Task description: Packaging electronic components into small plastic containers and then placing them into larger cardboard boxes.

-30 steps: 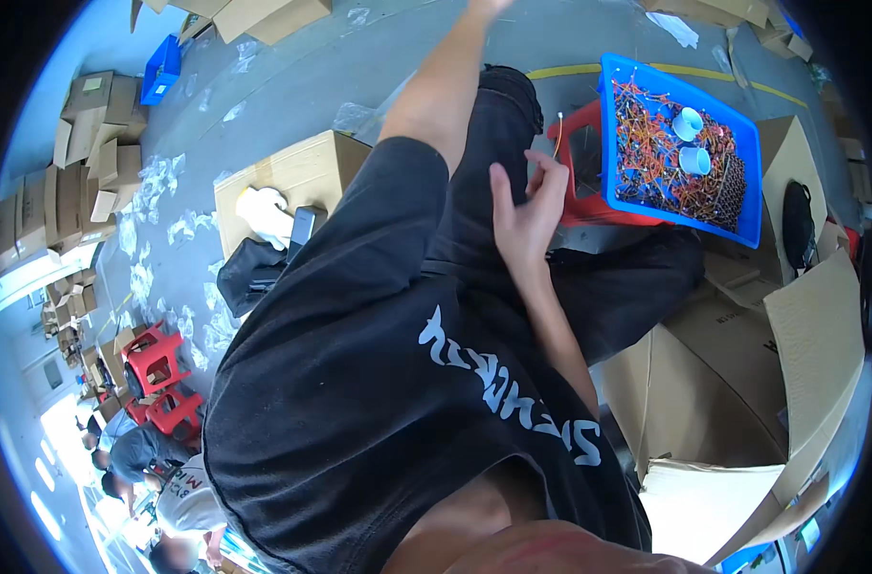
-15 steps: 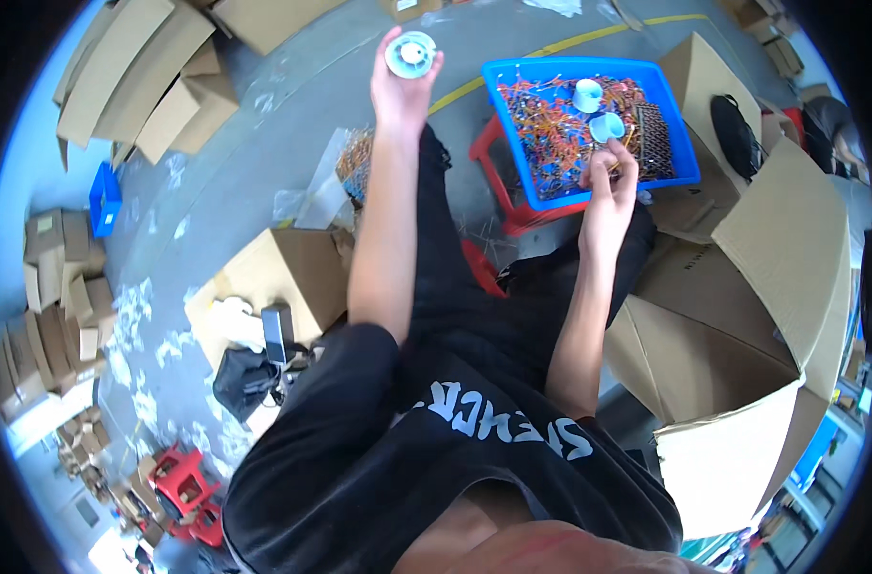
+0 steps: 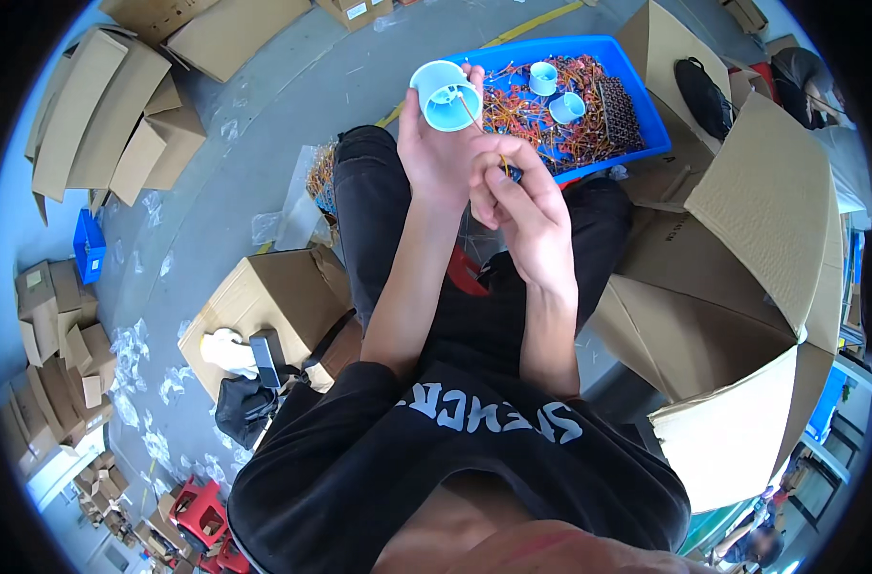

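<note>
At the far left, flattened and stacked cardboard boxes (image 3: 111, 105) are spread over the grey floor, and a small blue crate (image 3: 89, 245) is set below them. Nearer the middle, an open cardboard box (image 3: 264, 306) is seen beside the person's left leg, with a black bag (image 3: 245, 409) lying just below it. The left hand (image 3: 436, 153) is raised above the lap and is closed around a pale blue plastic cup-shaped part (image 3: 446, 94), which is held by its lower wall with the open mouth turned toward the camera; the fingers are wrapped behind it and the thumb is pressed along its side. Just to the right, the right hand (image 3: 522, 206) is held close against the left, its thumb and fingertips pinched shut on a thin orange wire (image 3: 482, 134), whose free end is pointed up to the cup's rim. Behind both hands, a blue plastic tray (image 3: 652, 134) is filled with a tangle of orange wires, and two more pale blue cups (image 3: 556, 94) are resting in it. At the right, a large open cardboard carton (image 3: 733, 287) is standing beside the person's right leg, its flaps spread wide.
</note>
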Available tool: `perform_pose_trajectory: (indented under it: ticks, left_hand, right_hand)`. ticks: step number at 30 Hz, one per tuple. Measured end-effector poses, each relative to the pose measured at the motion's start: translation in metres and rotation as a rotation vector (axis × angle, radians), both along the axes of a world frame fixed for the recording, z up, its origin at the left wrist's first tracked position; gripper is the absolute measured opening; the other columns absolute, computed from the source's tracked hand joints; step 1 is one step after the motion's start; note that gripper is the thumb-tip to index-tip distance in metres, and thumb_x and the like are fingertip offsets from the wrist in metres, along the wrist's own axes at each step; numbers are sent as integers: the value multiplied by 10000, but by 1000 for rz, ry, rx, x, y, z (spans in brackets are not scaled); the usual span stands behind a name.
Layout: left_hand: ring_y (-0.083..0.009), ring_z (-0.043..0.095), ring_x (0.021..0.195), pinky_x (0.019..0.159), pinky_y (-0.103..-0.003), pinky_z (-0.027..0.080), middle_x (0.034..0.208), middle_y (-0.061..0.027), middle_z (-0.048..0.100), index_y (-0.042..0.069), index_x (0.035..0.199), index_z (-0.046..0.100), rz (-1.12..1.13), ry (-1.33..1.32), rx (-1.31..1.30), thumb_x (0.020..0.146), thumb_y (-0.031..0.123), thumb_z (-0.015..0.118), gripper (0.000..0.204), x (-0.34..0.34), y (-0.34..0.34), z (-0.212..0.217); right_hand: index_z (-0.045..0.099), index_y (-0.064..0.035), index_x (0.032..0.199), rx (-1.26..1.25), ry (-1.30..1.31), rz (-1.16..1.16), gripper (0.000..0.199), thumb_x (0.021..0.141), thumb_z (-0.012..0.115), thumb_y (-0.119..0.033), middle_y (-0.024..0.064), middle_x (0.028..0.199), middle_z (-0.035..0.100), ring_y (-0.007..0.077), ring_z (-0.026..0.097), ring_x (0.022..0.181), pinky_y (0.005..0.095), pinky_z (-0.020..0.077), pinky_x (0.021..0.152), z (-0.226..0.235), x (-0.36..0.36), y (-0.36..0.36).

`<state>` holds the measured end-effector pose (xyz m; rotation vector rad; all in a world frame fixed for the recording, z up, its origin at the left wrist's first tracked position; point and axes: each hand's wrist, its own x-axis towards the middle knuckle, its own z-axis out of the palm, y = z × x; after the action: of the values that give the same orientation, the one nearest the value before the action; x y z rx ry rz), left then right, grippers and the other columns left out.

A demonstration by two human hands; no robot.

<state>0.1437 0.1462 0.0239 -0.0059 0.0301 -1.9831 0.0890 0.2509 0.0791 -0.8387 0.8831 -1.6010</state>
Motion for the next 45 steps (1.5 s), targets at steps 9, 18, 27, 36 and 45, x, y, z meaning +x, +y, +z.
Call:
perform_pose_trajectory:
  ticks: [9, 18, 27, 36, 45]
  left_hand:
    - [-321, 438, 1254, 1043, -370, 400, 1299, -227, 445, -106, 1294, 353, -33, -95, -80, 951, 374, 420, 594, -2, 4, -3]
    - [-317, 452, 1236, 1046, -433, 363, 1279, -179, 488, -55, 1269, 417, -268, -154, -353, 928, 371, 443, 547, 1, 4, -4]
    - [-277, 528, 1147, 903, -420, 459, 1182, -133, 567, 66, 1182, 517, -273, -396, -41, 926, 320, 436, 369, -12, 4, -4]
    - [-283, 493, 1184, 976, -435, 411, 1219, -98, 556, 87, 1125, 546, -164, -165, -14, 919, 282, 454, 298, -1, 1, -20]
    - [-247, 529, 1157, 988, -431, 416, 1177, -103, 585, 63, 1081, 551, -248, -57, 11, 976, 258, 383, 279, -8, -6, -32]
  right_hand:
    - [491, 19, 1180, 46, -67, -36, 247, 957, 401, -35, 49, 880, 515, 81, 423, 630, 214, 329, 558, -13, -2, -11]
    - [437, 2, 1038, 11, 62, -180, 100, 940, 445, -12, 59, 858, 515, 79, 437, 619, 217, 345, 549, -21, -6, -15]
    - [424, 15, 992, 145, 751, -481, 264, 824, 627, 25, 164, 902, 611, 180, 625, 687, 275, 474, 575, -31, -25, -15]
    - [463, 19, 992, 6, 661, -494, 297, 792, 681, -6, 192, 868, 636, 221, 639, 575, 297, 487, 537, -39, -22, -21]
    - [634, 29, 899, 15, 1055, -728, 186, 748, 725, -28, 128, 782, 629, 162, 586, 590, 278, 454, 510, -30, -10, -23]
